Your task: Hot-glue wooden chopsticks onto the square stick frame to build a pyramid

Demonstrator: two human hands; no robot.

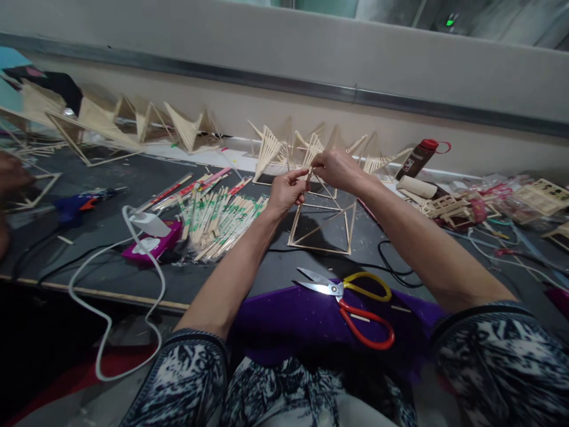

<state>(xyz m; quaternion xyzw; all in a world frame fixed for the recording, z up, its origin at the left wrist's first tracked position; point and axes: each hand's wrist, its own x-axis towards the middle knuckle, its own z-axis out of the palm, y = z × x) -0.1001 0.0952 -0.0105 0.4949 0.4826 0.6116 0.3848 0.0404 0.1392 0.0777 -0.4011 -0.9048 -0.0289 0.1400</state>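
A frame of thin wooden sticks (319, 249) stands on the dark table in front of me. At its upper far corner my left hand (288, 191) pinches the wood between thumb and fingers. My right hand (336, 169) meets it there, its fingers closed on the same stick joint; the exact grip is partly hidden. Scissors (336, 289) with one yellow and one red handle lie blades apart on a purple cloth (275, 323) nearer to me. Left of my left forearm lies a pile of wrapped chopsticks (222, 222) with green print.
Finished-looking stick models (189, 130) line the wall. A brown bottle (418, 159) with a red cap stands right of them. A white cable (109, 320) hangs over the table edge beside a magenta box (171, 240). At left, another person's hand (13, 175) is near a blue glue gun (73, 207).
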